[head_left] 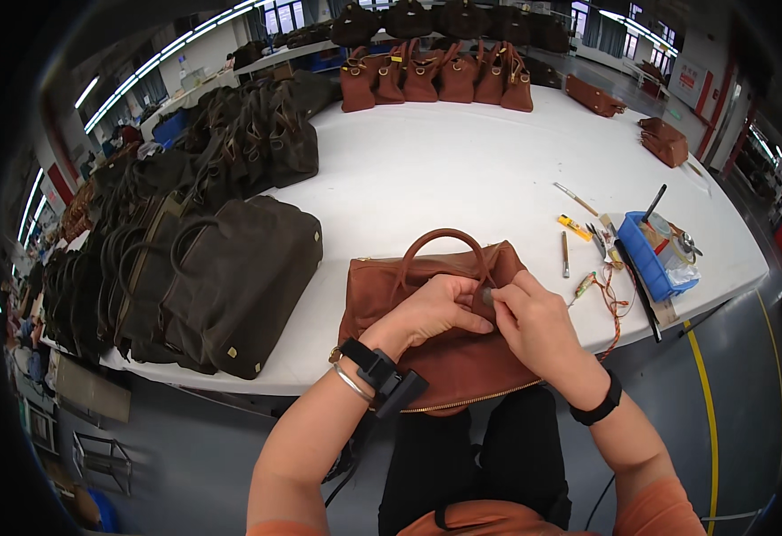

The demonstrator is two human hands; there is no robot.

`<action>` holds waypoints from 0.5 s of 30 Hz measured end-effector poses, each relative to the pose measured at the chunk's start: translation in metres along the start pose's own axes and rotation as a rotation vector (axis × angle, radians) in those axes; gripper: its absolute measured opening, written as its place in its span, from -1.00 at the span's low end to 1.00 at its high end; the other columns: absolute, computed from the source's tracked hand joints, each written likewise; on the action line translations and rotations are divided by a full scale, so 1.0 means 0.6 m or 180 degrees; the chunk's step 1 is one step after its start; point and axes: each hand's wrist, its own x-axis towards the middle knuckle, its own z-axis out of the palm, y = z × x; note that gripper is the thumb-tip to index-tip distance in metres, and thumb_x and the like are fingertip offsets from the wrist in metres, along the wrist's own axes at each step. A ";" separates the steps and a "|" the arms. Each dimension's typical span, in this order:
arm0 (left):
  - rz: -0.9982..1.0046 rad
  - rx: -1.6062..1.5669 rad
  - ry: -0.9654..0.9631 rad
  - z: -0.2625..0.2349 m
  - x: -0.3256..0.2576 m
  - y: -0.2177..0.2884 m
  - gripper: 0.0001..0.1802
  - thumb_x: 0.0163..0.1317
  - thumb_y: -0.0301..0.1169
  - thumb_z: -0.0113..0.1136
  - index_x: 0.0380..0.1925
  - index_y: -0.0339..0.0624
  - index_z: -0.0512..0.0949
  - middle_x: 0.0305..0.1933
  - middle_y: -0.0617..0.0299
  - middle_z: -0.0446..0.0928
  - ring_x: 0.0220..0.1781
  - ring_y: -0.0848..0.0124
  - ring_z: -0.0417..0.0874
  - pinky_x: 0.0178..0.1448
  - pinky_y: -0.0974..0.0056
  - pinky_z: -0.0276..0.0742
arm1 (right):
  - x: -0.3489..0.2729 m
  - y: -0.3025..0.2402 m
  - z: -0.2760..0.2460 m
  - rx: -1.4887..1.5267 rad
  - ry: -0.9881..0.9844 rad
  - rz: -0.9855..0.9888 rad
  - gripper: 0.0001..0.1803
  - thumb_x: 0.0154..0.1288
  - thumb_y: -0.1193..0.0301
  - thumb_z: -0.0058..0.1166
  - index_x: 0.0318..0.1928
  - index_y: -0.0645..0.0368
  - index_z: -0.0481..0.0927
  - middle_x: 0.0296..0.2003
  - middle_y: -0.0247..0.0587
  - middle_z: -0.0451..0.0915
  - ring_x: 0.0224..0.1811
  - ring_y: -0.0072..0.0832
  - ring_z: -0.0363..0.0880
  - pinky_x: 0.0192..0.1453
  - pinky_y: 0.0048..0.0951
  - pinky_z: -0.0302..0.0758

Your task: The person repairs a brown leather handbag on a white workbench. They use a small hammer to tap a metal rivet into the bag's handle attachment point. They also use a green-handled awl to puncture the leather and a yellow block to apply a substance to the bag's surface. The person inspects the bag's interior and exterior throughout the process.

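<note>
Two hands, left hand [434, 313], right hand [534, 323], one brown handbag [377, 290]

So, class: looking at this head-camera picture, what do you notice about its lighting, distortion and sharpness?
Head view: ceiling strip lights give bright, even light; the white table nearly glares, with soft shadows under the dark bags. Fisheye bends the table edge and blackens the corners. The left hand, right hand and brown bag are sharp; the far bags look softer.

Bright, even light from ceiling strip lamps [141, 71]; the white counter [462, 170] glares slightly, shadows are soft. Fisheye bends straight edges, black vignette rings the frame, far corners blur, centre stays sharp
</note>
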 end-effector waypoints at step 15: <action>-0.0017 -0.0118 -0.0201 -0.005 0.002 0.002 -0.51 0.05 -0.68 0.32 0.05 -0.29 0.53 -0.03 0.24 0.62 0.03 0.48 0.61 0.16 0.38 0.53 | -0.002 -0.015 -0.006 0.0030 0.0023 0.0256 -0.90 0.15 0.59 0.15 -0.28 0.31 0.60 -0.37 -0.08 0.50 -0.43 -0.11 0.58 -0.35 -0.20 0.55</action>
